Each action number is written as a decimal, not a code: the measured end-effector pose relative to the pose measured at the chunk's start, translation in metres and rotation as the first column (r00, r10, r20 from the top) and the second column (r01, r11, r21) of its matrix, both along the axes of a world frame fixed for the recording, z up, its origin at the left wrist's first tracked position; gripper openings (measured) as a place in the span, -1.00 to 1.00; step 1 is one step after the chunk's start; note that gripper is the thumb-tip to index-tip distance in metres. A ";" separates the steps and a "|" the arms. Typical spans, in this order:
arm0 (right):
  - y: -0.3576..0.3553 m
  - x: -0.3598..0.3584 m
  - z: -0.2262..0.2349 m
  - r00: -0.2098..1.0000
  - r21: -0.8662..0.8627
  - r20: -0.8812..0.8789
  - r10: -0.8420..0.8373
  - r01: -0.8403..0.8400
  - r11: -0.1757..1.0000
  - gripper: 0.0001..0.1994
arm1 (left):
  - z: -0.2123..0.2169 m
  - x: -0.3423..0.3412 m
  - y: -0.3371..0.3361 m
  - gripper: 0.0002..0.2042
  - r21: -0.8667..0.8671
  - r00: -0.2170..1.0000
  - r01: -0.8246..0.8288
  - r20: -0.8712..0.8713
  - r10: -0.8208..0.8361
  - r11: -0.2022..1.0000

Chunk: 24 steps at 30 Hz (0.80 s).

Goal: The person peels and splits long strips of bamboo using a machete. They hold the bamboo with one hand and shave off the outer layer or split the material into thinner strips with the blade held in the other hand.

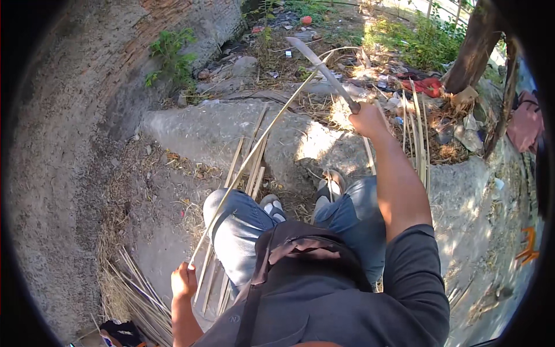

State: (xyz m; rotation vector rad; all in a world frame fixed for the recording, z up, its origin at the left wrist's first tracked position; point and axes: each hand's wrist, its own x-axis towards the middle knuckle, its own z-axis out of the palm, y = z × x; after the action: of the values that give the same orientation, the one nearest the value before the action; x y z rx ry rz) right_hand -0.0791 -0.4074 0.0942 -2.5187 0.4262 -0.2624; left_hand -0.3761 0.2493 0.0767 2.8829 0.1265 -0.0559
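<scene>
My left hand [184, 281], low at the left, is closed round the near end of a long thin bamboo strip [254, 150]. The strip slants up past my left knee, then bends over to the right at its far end. With the arm stretched forward, my right hand [367, 121] grips the handle of a machete [324, 70], its long blade pointing up and left. Blade and strip cross near the strip's far part; whether they touch I cannot tell. Several split bamboo slats [248, 168] lie between and beside my legs.
A concrete ledge [202, 130] runs in front of my feet. More strips [419, 133] lean at the right, and a bundle of thin strips [144, 301] lies at lower left. A brick wall [69, 144] stands left, a tree trunk [473, 49] at the far right. Litter and a red cloth [425, 87] lie beyond.
</scene>
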 end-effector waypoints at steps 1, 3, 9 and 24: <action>-0.001 0.000 0.002 0.979 -0.103 0.033 0.202 -0.197 0.975 -0.70 | 0.005 0.000 -0.006 -0.73 -0.035 1.000 -0.009 0.008 0.009 0.999; 0.003 0.002 0.004 0.989 0.183 0.049 0.140 -0.146 0.972 -0.75 | 0.005 0.002 -0.011 -0.72 -0.022 1.000 0.006 0.031 -0.005 1.000; 0.002 0.007 -0.005 0.975 0.432 0.046 0.216 -0.215 0.876 -0.80 | 0.006 0.020 -0.024 -0.69 -0.048 0.997 0.044 0.058 -0.041 0.998; 0.060 -0.022 0.042 0.910 -0.304 -0.003 0.415 -0.396 0.867 -0.75 | 0.005 -0.010 0.004 -0.83 -0.037 0.982 0.141 0.135 -0.135 0.989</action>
State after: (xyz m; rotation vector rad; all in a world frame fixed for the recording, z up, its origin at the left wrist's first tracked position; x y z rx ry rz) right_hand -0.1007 -0.3473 0.1365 -2.8083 -0.1924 -0.2540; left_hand -0.3857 0.2534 0.0814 2.8338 -0.0980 0.1051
